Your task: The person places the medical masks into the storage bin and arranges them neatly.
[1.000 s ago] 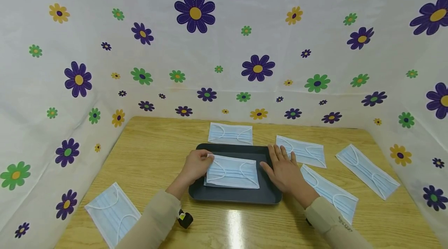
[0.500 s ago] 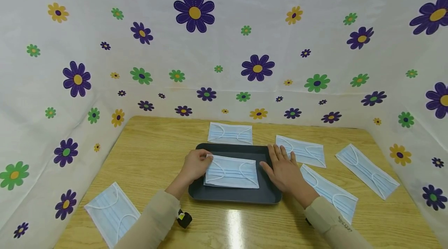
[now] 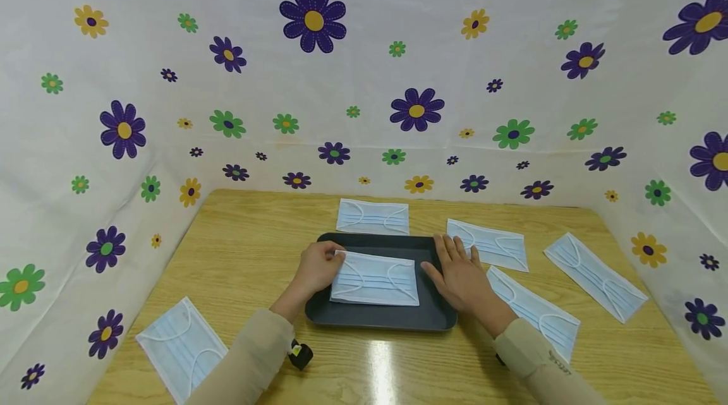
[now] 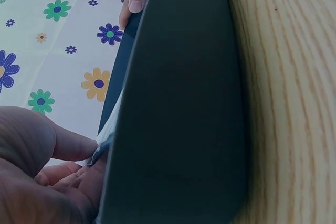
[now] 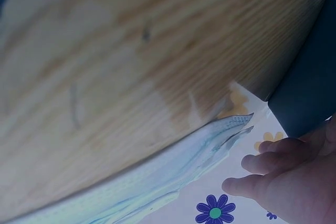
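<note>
A dark grey rectangular tray [image 3: 381, 320] stands on the wooden table, with a pale blue face mask [image 3: 375, 280] lying in it, ear loops up. My left hand [image 3: 318, 268] pinches the mask's far left corner between thumb and fingers. In the left wrist view, that pinched corner [image 4: 100, 148] shows just past the tray wall [image 4: 181, 98]. My right hand [image 3: 463, 278] rests on the tray's right rim, fingers straight and pointing away. The right wrist view shows its fingers [image 5: 244, 184] beside the tray and a mask [image 5: 157, 177] on the table.
One mask [image 3: 372, 217] lies behind the tray. Three more lie to the right: a far mask [image 3: 495, 246], a near mask [image 3: 540, 313] by the right forearm and an outer mask [image 3: 595, 277]. Another mask [image 3: 183, 348] is at the front left. Flowered cloth [image 3: 352, 76] encloses the table.
The mask in the tray has slid slightly left with my left hand; the edge that showed under its left side is now nearly covered. My right hand stays on the rim.
</note>
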Available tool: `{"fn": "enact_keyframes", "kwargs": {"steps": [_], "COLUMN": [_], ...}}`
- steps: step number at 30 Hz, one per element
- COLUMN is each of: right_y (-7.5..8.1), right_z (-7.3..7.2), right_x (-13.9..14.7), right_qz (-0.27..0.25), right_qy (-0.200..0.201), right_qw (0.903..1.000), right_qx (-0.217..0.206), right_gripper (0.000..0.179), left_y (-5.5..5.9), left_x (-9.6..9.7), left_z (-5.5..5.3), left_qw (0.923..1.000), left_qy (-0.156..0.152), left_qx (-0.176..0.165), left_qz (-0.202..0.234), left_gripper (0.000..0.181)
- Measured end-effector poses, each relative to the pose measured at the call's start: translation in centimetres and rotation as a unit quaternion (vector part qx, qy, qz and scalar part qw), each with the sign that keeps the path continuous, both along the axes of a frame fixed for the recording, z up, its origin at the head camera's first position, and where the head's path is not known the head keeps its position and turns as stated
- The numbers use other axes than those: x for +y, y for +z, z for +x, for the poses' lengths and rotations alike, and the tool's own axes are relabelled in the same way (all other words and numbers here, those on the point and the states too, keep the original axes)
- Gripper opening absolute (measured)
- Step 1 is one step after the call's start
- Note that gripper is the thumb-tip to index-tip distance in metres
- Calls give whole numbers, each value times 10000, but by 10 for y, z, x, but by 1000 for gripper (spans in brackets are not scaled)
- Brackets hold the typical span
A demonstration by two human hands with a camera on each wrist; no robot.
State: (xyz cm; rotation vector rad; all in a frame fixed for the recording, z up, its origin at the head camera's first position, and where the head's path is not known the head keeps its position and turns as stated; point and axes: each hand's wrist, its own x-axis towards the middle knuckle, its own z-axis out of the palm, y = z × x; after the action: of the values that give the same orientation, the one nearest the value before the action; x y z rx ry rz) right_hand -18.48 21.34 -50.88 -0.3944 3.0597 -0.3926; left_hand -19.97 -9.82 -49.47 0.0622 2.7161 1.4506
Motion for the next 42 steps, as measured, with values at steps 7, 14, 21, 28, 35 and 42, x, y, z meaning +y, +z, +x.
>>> {"fn": "enact_keyframes", "kwargs": {"steps": [7, 14, 21, 28, 35, 42], "right_y": [0, 0, 0, 1, 0, 1], "right_z": [0, 0, 0, 0, 0, 1], "right_x": [1, -1, -1, -1, -1, -1], "right_qz": [27, -11, 9, 28, 15, -9], "right_qy": [12, 9, 28, 18, 18, 14], "right_qw": [10000, 10000, 10000, 10000, 10000, 10000], "right_qx": [39, 20, 0, -32, -77, -37], "right_gripper": [79, 79, 79, 79, 80, 79], "left_y": [0, 0, 4, 11, 20, 24], "left_x": [0, 0, -5, -11, -27, -66], "left_z": [-2, -1, 0, 5, 10, 13], "left_qw": [10000, 9995, 9965, 9962, 9970, 9960], "left_qy": [-9, 153, 430, 472, 690, 677], "left_qx": [79, 252, 608, 644, 245, 140], "left_qz": [2, -133, -391, -349, 262, 559], "left_gripper": [19, 18, 20, 23, 29, 33]}}
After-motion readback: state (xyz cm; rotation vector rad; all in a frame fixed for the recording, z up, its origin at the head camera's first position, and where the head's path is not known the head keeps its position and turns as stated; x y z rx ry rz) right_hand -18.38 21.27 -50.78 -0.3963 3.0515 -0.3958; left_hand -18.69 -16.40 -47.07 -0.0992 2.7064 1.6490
